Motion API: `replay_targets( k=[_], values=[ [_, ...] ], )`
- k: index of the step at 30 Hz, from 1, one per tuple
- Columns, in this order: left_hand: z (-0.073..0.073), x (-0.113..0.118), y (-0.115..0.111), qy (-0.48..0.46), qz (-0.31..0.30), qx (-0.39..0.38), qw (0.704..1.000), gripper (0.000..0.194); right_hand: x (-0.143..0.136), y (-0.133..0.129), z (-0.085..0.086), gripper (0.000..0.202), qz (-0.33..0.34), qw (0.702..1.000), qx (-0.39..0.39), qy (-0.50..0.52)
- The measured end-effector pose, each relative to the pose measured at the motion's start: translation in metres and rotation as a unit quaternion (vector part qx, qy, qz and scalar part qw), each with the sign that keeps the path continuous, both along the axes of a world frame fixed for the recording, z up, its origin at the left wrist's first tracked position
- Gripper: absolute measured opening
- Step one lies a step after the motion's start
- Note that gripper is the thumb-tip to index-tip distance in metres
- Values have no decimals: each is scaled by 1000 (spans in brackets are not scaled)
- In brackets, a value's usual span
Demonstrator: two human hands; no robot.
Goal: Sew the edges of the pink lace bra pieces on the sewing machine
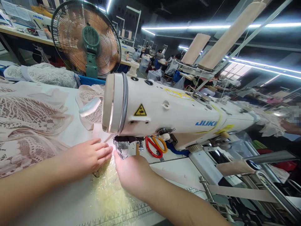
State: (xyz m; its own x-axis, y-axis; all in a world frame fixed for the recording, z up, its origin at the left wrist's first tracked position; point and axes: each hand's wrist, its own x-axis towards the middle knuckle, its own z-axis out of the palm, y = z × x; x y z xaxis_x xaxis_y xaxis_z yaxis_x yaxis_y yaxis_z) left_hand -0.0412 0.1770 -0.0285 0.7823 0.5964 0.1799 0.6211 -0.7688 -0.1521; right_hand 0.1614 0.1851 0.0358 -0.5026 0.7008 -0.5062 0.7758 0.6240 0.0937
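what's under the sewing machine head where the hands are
Under the sewing machine head sit the presser foot and pale fabric, pressed flat by the left hand and right hand. The right hand covers the stitch area.

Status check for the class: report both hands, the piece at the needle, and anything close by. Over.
Left hand flat on the fabric, right hand pressing it at the presser foot. Sewing machine overhead. Scissors behind the needle, apart from both hands.
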Motion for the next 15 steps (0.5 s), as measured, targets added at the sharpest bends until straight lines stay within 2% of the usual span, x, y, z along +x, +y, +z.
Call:
replay_targets(
  k=[3, 6, 15],
  values=[
    [2, 1, 6, -14, -24, 55, 998, 32, -9, 1, 6, 94, -29, 999, -21, -10],
    [4, -1, 12, -10, -23, 71, 997, 28, -12, -1, 6, 93, -37, 999, -15, -19],
    [17, -8, 19, 64, 28, 92, 993, 36, 10, -15, -23, 95, -9, 1000, 12, 26]
  ],
)
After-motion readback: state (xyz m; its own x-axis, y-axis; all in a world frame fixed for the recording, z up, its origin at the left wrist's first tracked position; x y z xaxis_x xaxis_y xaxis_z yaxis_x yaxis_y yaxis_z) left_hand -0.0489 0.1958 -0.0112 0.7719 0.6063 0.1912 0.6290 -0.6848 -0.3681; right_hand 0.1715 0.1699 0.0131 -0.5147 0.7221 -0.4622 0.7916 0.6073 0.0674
